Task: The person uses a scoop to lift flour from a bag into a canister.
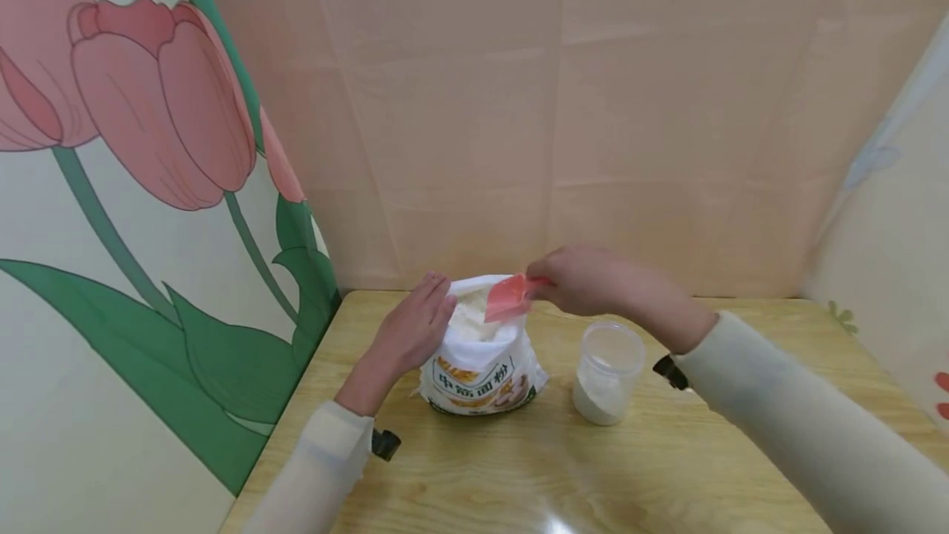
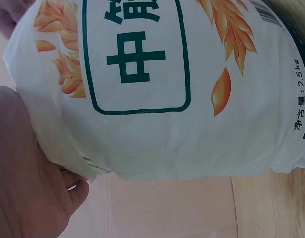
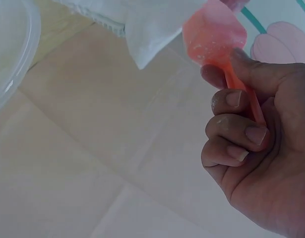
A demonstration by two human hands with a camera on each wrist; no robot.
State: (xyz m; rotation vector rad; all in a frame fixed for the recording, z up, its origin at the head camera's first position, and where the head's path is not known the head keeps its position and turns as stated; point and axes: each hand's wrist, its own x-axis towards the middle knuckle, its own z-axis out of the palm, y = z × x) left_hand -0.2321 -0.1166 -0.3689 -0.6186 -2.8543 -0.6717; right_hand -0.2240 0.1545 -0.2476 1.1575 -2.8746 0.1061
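Note:
A white flour bag (image 1: 482, 377) stands with its top folded open, white flour (image 1: 473, 316) showing inside. My left hand (image 1: 415, 321) grips the bag's left rim; in the left wrist view, the fingers (image 2: 75, 186) of that hand curl at the bag's edge. Over the right side of the bag's mouth, my right hand (image 1: 593, 280) holds a pink-orange scoop (image 1: 507, 297) by its handle. White specks cling to the scoop (image 3: 212, 37) in the right wrist view. To the right of the bag stands a clear plastic jar (image 1: 610, 365), partly filled with flour.
Everything stands on a light wood-grain table (image 1: 474, 476). A peach-coloured cloth (image 1: 556, 147) hangs behind it. On the left is a panel with a printed tulip (image 1: 163, 97), and a pale wall (image 1: 890, 270) stands at the right.

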